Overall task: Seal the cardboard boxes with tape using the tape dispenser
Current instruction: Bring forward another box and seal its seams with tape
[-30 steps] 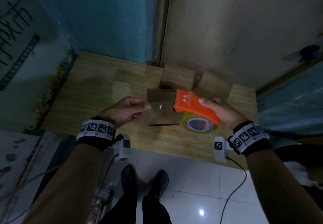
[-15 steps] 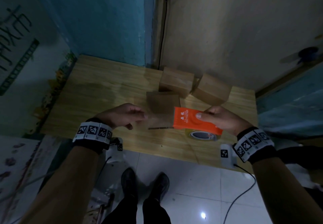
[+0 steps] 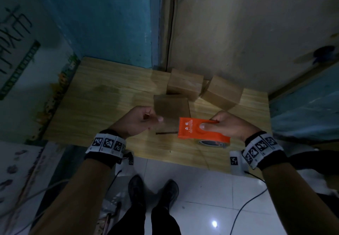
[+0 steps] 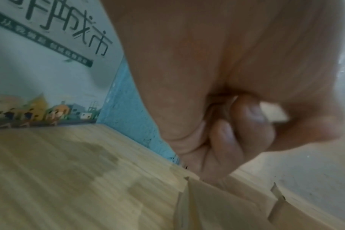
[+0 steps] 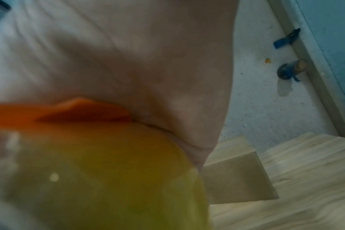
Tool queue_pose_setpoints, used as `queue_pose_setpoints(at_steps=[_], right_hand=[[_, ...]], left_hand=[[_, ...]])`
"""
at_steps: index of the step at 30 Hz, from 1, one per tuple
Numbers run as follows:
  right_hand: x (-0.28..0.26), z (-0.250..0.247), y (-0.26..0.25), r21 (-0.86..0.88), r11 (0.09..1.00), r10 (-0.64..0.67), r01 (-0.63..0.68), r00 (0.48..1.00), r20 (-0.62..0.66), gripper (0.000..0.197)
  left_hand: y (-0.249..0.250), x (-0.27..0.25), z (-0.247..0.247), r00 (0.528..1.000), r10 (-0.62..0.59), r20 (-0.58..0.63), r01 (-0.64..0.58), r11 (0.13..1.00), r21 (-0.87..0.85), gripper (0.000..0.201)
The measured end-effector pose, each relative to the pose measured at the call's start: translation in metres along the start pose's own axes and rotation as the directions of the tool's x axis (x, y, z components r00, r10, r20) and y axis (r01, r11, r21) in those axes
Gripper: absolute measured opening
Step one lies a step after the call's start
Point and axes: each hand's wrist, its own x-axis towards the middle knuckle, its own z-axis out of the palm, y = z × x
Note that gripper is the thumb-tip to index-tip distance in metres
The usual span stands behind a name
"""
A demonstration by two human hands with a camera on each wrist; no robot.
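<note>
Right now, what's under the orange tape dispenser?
Under the orange tape dispenser sits its yellowish tape roll, above the wooden table. The nearest cardboard box is partly covered.

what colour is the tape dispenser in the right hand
Orange, with small white lettering; the tape dispenser shows best in the head view.

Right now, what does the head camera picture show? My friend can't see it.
A right hand holds an orange tape dispenser over a wooden table, and the left hand pinches something small beside the nearest cardboard box. Two more boxes sit behind by the wall.
</note>
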Motion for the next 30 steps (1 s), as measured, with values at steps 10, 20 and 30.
queue_pose_setpoints(at_steps=[10, 20, 30], right_hand=[[-0.006, 0.011, -0.009, -0.153, 0.987, 0.034, -0.044, 0.997, -0.067, 0.053], [-0.007, 0.037, -0.028, -0.517, 0.839, 0.055, -0.166, 0.973, -0.224, 0.058], [-0.017, 0.061, 0.000, -0.632, 0.723, 0.153, -0.280, 0.956, -0.248, 0.052]], left_hand=[[-0.003, 0.008, 0.011, 0.998, 0.002, 0.056, -0.017, 0.965, 0.261, 0.013], [0.012, 0.002, 0.056, 0.989, 0.148, 0.010, -0.142, 0.928, 0.345, 0.022], [0.060, 0.001, 0.025, 0.869, 0.437, -0.232, -0.403, 0.897, 0.180, 0.024]])
